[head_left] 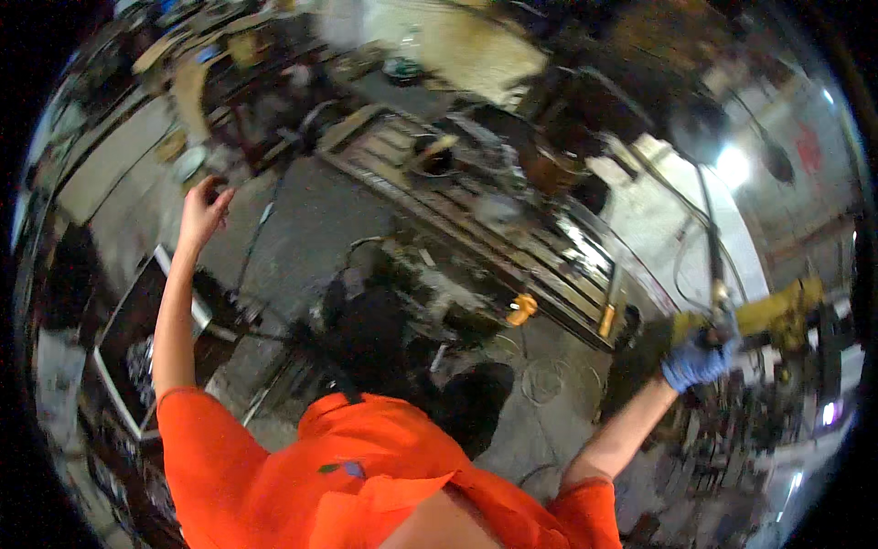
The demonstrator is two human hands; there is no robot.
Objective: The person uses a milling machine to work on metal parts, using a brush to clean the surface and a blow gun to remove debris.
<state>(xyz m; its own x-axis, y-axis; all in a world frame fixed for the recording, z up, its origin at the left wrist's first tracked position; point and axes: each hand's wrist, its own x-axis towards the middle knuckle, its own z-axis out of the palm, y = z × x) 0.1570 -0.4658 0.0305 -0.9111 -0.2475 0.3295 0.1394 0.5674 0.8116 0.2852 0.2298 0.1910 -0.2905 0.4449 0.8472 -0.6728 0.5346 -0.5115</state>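
The view looks steeply down over the person's own orange shirt (366, 476), with both arms flung out wide to either side above a cluttered workshop floor (311, 220). The left hand (203, 209) is bare and raised at the end of an outstretched arm; its fingers curl loosely inward, not spread flat, and it holds nothing that can be made out, hanging in the air above the grey concrete near a pale round object (189, 163) on the floor. The right hand (697, 361) wears a blue glove and is pressed together in a fist around the grip of a yellow power tool (777, 316), whose yellow body runs out to the right of the hand. A thin dark cable or hose (709, 229) rises from the hand toward the bright light (732, 165) above it. Between the two arms, well below them, lies a slatted wooden pallet (512, 247) strewn with metal parts, with an orange object (522, 308) at its near edge and dark machine parts (384, 320) just beside it. At the lower left stands a light-framed rack (123, 366) holding small items, close under the left forearm. Fine detail is blurred throughout.
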